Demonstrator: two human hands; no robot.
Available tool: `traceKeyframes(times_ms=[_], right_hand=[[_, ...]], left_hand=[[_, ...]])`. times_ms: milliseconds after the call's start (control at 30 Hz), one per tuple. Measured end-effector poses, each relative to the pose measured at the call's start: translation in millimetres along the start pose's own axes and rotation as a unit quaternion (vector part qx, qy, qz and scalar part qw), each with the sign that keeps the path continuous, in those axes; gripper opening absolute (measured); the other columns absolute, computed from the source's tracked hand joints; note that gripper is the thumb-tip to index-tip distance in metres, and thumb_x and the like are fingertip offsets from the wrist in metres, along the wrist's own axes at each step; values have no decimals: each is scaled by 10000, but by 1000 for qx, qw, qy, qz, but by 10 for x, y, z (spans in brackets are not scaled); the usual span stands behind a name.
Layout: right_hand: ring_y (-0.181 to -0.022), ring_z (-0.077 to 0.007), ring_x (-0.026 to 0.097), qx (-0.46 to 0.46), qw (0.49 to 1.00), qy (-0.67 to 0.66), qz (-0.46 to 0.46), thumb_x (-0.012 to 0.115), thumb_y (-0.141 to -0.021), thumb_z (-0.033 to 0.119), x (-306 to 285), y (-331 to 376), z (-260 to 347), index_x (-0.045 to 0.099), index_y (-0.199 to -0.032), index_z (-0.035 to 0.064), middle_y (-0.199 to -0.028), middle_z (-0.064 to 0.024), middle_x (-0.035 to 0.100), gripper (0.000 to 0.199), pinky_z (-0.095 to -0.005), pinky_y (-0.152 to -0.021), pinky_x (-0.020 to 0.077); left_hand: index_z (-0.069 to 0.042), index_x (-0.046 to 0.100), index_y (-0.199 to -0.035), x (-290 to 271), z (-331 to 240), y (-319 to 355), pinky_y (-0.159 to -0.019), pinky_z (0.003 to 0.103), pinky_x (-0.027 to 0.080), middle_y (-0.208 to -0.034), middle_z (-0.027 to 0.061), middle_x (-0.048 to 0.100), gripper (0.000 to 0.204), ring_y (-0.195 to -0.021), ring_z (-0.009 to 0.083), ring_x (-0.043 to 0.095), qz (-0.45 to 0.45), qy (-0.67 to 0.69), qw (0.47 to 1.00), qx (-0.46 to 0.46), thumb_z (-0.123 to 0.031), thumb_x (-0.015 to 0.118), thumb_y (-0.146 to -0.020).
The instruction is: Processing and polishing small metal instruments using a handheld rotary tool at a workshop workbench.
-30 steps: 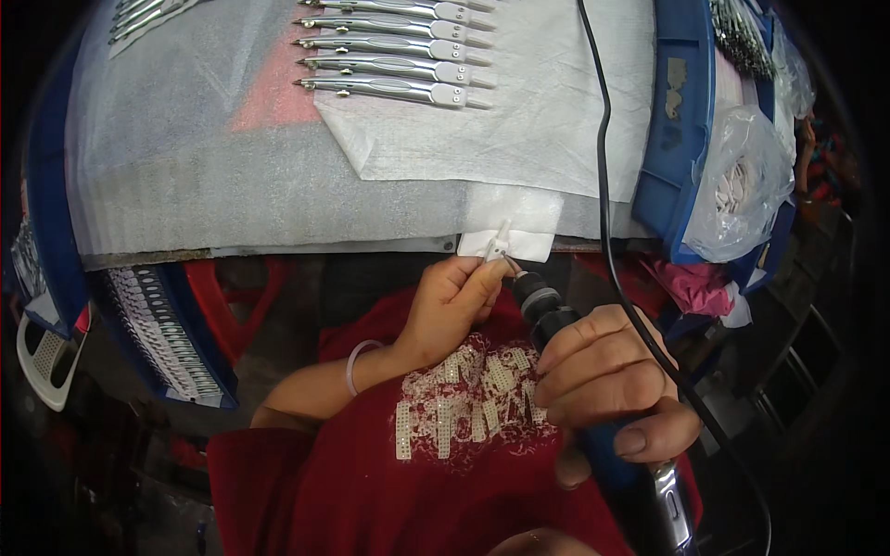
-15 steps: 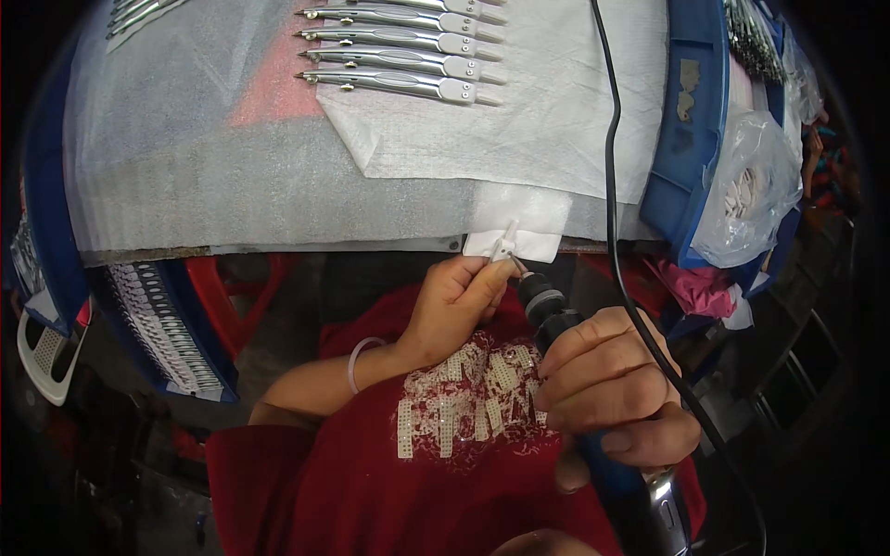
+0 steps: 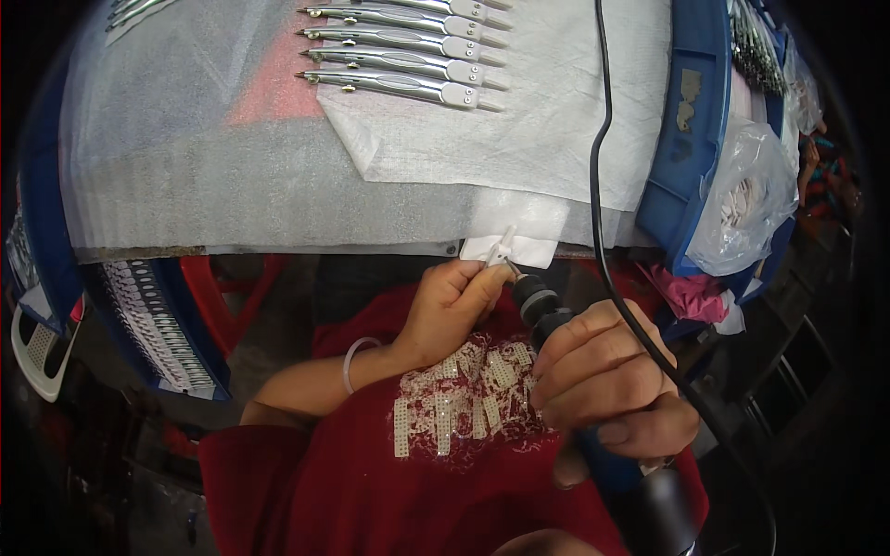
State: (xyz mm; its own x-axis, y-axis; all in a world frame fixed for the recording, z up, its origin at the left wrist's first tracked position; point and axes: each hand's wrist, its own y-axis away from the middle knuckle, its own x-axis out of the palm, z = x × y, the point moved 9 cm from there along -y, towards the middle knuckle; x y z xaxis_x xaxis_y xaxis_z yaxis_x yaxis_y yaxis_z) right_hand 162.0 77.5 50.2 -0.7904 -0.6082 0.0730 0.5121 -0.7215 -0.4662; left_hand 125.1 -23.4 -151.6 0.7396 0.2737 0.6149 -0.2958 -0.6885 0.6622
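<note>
The left grip (image 3: 450,304) is clamped on a small white-and-grey compass head (image 3: 500,253), thumb and fingers together around its lower part, so only its upper end and slim white stem show beyond the fingertips. A white pad (image 3: 536,215) lies just beyond the left grip, at the near edge of the surface (image 3: 278,206), partly covered by the piece.

To the right, the right grip (image 3: 616,380) is wrapped around a power screwdriver (image 3: 549,320); its fingers hide the middle of the body, and the rear end is blurred and cut off by the lower edge. The thin bit reaches the compass head beside the left thumb, but whether it sits in a screw cannot be made out.

A black cord (image 3: 608,102) crosses in front of the right grip, masking part of it. Beyond the left grip lie silver compasses (image 3: 399,82) in a row cropped by the upper edge. Right of both grips, a clear bag (image 3: 742,208) blurs its pale contents against a blue bin (image 3: 686,171).
</note>
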Motion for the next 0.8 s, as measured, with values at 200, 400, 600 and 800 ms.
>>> traceKeyframes(times_ms=[200,400,600,800], right_hand=[[-609,-198,649,19,994,57,92,770,-761,258,132,-1,29,403,-997,104,-747,-84,627,462,-287,-528,543],[-557,-251,608,-38,999,15,-10,820,-646,109,83,48,117,500,-935,27,-704,-138,606,438,-345,-501,512],[-555,-251,607,-9,1000,10,11,816,-648,107,118,-11,52,500,-936,34,-693,-146,607,435,-348,-506,516],[-559,-253,607,-23,1000,-3,15,816,-647,104,117,8,50,501,-944,31,-684,-143,602,439,-347,-506,513]], left_hand=[[-1,649,-943,32,-71,25,-463,185,313,-619,-57,482,229,-527,11,394,4,3,1000,-10,-187,518,-970],[-1,639,-974,50,-74,27,-511,158,326,-705,-42,551,236,-582,8,431,29,-5,999,-18,-191,500,-975],[-4,637,-979,-11,-23,20,-506,158,320,-721,-38,558,234,-579,8,426,23,-14,1000,-13,-193,500,-975],[-2,636,-989,-30,24,16,-519,158,366,-756,-23,585,235,-607,15,478,24,-26,999,-34,-188,492,-978]])
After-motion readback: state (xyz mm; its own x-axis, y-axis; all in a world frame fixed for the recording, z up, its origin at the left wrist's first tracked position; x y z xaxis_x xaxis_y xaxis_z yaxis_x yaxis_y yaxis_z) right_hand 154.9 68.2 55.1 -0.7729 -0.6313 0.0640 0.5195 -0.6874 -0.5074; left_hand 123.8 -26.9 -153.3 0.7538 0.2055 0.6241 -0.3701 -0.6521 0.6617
